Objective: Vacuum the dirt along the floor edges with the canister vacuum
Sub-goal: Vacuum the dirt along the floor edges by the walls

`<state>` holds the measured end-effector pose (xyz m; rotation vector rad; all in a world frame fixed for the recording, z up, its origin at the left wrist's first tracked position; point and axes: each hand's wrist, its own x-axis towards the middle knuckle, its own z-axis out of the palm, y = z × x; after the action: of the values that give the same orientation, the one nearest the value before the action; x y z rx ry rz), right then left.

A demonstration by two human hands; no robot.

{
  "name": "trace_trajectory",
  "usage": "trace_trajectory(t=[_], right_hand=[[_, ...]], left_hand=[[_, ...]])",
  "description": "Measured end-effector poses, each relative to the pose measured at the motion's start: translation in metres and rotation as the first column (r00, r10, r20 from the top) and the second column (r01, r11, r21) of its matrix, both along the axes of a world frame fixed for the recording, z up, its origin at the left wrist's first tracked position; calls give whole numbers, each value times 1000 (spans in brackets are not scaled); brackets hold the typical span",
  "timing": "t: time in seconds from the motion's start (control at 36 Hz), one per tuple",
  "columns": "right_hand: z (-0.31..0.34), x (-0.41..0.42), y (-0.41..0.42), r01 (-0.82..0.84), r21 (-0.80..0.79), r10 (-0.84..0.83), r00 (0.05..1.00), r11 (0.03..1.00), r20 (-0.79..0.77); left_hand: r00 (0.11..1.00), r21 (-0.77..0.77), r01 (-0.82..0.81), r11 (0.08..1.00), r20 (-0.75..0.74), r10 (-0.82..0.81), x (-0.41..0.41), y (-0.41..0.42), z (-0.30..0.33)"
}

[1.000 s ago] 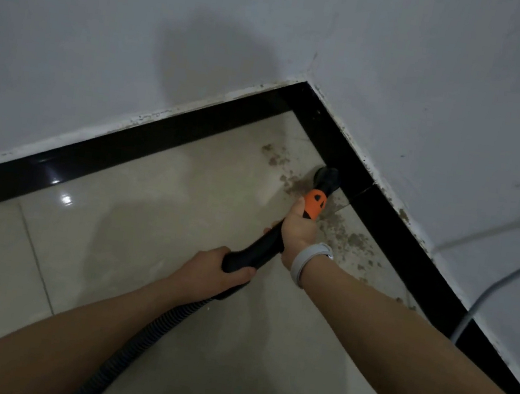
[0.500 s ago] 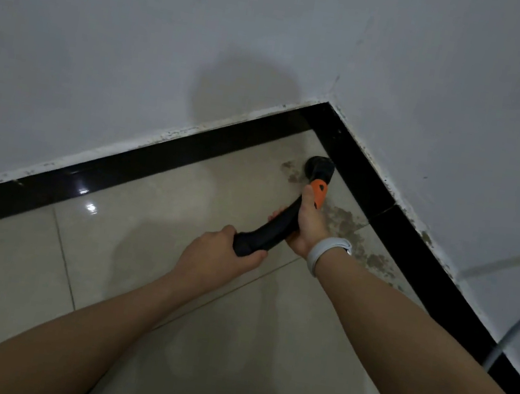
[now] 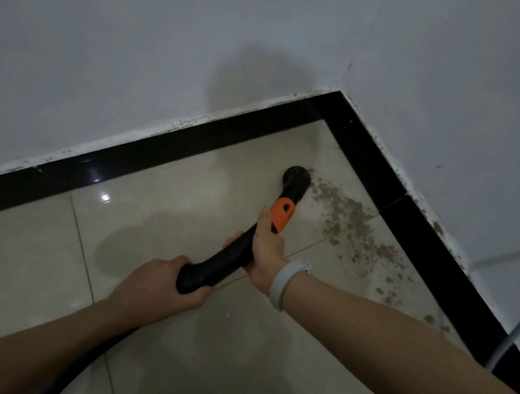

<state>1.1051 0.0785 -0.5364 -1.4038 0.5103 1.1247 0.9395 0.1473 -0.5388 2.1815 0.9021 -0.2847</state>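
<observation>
Dirt [image 3: 346, 216] lies on the floor [image 3: 183, 205] along the black skirting [image 3: 377, 167], just beyond and to the right of the right hand [image 3: 266, 248]. That hand grips the black wand [image 3: 229, 259] below its orange collar [image 3: 280, 215]. Nearer the person, the left hand [image 3: 157, 286] grips the wand's rear end. Ahead of both, the nozzle [image 3: 296, 178] meets the floor beside the dirt.

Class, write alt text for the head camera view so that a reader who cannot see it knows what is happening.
Two bare hands hold a black vacuum wand with its nozzle on a beige tiled floor near a corner, beside a trail of brown dirt along the black baseboard. The left hand grips the rear end, the right hand the front by an orange collar.
</observation>
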Motion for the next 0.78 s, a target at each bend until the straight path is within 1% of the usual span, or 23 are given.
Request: trace_trajectory(t=[0.08, 0.17, 0.33, 0.5, 0.61, 0.78], right_hand=[[-2, -17, -6, 14, -22, -14, 1000, 1000, -11], [0, -18, -8, 21, -35, -21, 1000, 999, 1], [12, 14, 2, -14, -35, 17, 997, 999, 71], [21, 38, 1, 19, -53, -13, 993, 998, 117], [22, 36, -3, 60, -44, -55, 994, 997, 95], [14, 2, -12, 110, -34, -110, 994, 993, -10]], left_hand=[[999, -41, 31, 999, -29, -33, -17, -1, -5], [998, -50, 49, 998, -40, -51, -17, -5, -5], [1000, -100, 0, 995, 21, 2, 17, -5, 1], [998, -34, 57, 998, 14, -56, 50, -5, 7], [997, -16, 80, 997, 9, -79, 48, -3, 10], [990, -38, 129, 991, -54, -131, 14, 0, 8]])
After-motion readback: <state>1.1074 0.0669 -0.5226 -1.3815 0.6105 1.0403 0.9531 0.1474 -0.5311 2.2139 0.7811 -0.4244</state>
